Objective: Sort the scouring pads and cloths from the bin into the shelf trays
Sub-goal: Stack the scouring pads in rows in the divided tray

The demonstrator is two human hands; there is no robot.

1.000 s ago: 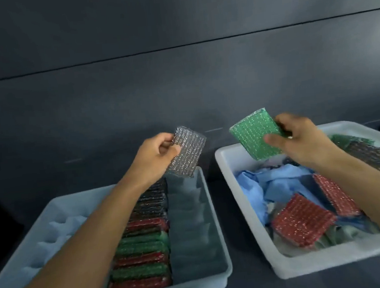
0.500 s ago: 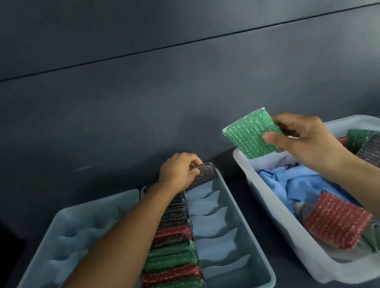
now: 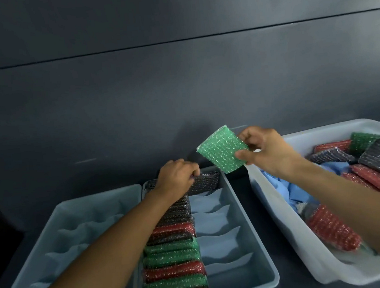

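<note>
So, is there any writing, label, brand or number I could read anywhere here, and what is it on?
None can be read. No word, number, brand or label shows on the green pad in the right hand, the dark pad gripped by the left hand, the grey tray, the white bin or the dark wall.

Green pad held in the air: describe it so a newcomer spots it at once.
Find the white bin on the right; above its far left corner is the right hand. It pinches a green scouring pad, the only one held in the air, broad face showing; the other green pads stand on edge in the grey tray or lie in the bin.
</note>
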